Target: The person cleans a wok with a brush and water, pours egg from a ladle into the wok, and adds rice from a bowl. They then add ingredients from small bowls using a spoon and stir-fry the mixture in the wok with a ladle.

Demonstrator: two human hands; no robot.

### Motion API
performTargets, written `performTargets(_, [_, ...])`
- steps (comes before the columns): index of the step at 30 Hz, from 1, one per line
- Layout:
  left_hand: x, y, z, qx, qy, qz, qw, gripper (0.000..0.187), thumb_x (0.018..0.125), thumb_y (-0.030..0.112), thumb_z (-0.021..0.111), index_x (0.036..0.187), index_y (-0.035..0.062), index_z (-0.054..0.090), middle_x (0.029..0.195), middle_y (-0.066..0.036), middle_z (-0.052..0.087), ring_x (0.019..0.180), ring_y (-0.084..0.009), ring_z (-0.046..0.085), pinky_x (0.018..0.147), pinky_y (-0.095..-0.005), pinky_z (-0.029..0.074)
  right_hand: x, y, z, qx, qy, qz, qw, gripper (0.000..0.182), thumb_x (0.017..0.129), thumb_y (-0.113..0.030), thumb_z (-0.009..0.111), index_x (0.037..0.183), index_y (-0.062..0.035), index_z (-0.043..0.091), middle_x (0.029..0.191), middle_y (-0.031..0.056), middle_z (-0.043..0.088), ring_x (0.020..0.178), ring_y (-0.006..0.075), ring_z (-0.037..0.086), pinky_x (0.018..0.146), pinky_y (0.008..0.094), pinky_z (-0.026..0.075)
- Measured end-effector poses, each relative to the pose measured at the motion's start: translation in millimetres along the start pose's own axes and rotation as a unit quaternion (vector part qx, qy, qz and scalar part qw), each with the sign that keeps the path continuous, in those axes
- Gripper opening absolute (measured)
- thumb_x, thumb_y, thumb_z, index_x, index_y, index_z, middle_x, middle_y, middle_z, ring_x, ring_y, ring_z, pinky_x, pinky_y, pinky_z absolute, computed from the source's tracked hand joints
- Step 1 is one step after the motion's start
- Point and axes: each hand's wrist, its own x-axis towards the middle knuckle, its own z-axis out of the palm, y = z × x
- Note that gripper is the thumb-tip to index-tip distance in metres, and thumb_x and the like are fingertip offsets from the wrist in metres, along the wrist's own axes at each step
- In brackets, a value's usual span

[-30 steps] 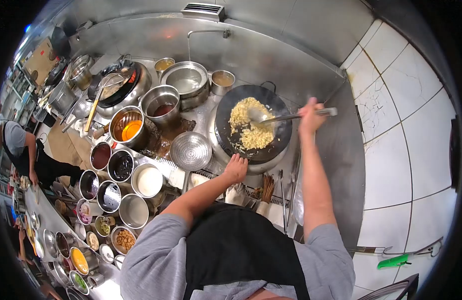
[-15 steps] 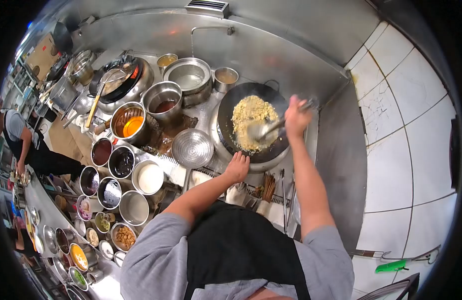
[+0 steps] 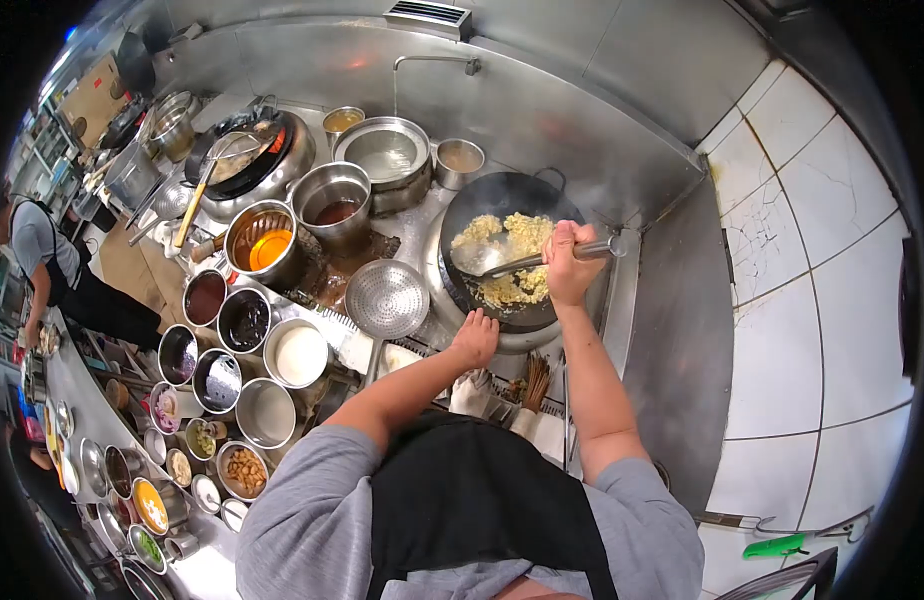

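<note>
My right hand (image 3: 572, 262) is wrapped round the handle of a metal ladle (image 3: 477, 260), and the handle's end sticks out to the right. The ladle's bowl lies in the left part of a black wok (image 3: 462, 215). Around it are loose clumps of yellow, grainy food (image 3: 530, 235) that looks like egg or fried rice; dark wok surface shows between them. At the wok's near rim is my left hand (image 3: 476, 338), its fingers closed over the edge and the fingertips partly hidden. Some steam rises over the wok.
A perforated strainer (image 3: 387, 300) rests left of the wok. Beyond it stand a pot of orange liquid (image 3: 267, 245), a water pot (image 3: 384, 155) under a running tap (image 3: 422, 60), and several sauce containers (image 3: 244, 322). Another person (image 3: 52, 260) stands far left.
The ladle has swung left across the wok, splitting the food into separate clumps. My right hand has moved slightly down and left with it. My left hand stays at the rim.
</note>
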Motion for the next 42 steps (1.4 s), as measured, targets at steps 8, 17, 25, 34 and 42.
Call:
performTargets(8, [4, -1, -11, -0.002, -0.004, 0.018, 1.0, 0.038, 0.083, 0.016, 0.047, 0.113, -0.0056, 0.056, 0.116, -0.023, 0.058, 0.12, -0.0383, 0.047, 0.105, -0.0453, 0.033, 105, -9, -121, -0.071, 0.248, -0.004, 0.966, 0.038, 0.094, -0.025, 0.062, 0.064, -0.0087, 0.046, 0.049, 0.0029, 0.049, 0.043, 0.0117, 0.048, 0.044, 0.0289, 0.04])
performTargets(17, [14, -8, -3, -0.036, 0.061, 0.035, 0.997, 0.022, 0.083, 0.018, 0.049, 0.078, 0.0049, 0.066, 0.084, -0.016, 0.068, 0.086, -0.0325, 0.065, 0.085, -0.0423, 0.046, 18, -71, 1, -0.031, 0.032, 0.079, 0.996, 0.031, 0.094, -0.011, 0.06, 0.072, -0.0102, 0.038, 0.052, -0.0011, 0.041, 0.039, 0.0079, 0.039, 0.036, 0.0254, 0.033])
performTargets(25, [-98, 36, -82, -0.132, -0.12, 0.146, 0.973, 0.026, 0.088, 0.038, 0.054, 0.094, 0.0177, 0.069, 0.089, -0.015, 0.069, 0.085, -0.0364, 0.066, 0.075, -0.0469, 0.053, 111, -35, -26, -0.037, 0.122, 0.149, 0.981, 0.032, 0.088, -0.017, 0.068, 0.069, -0.0078, 0.045, 0.051, -0.0003, 0.043, 0.037, 0.008, 0.04, 0.034, 0.0248, 0.031])
performTargets(34, [-56, -3, -24, -0.076, -0.091, 0.088, 0.989, 0.037, 0.091, 0.038, 0.044, 0.092, 0.0074, 0.064, 0.081, -0.021, 0.067, 0.079, -0.0386, 0.065, 0.075, -0.05, 0.049, 101, -22, -29, -0.06, 0.155, 0.103, 0.981, 0.031, 0.088, -0.014, 0.068, 0.073, -0.0093, 0.042, 0.053, -0.0005, 0.043, 0.039, 0.0071, 0.039, 0.034, 0.0255, 0.031])
performTargets(42, [-25, -3, -62, -0.077, -0.006, 0.1, 0.992, 0.034, 0.091, 0.042, 0.049, 0.093, 0.0126, 0.066, 0.077, -0.02, 0.067, 0.075, -0.0376, 0.066, 0.072, -0.0505, 0.05, 65, -15, -12, -0.113, 0.094, 0.072, 0.987, 0.029, 0.089, -0.017, 0.067, 0.074, -0.0076, 0.044, 0.051, 0.0, 0.045, 0.038, 0.0091, 0.041, 0.034, 0.0274, 0.033])
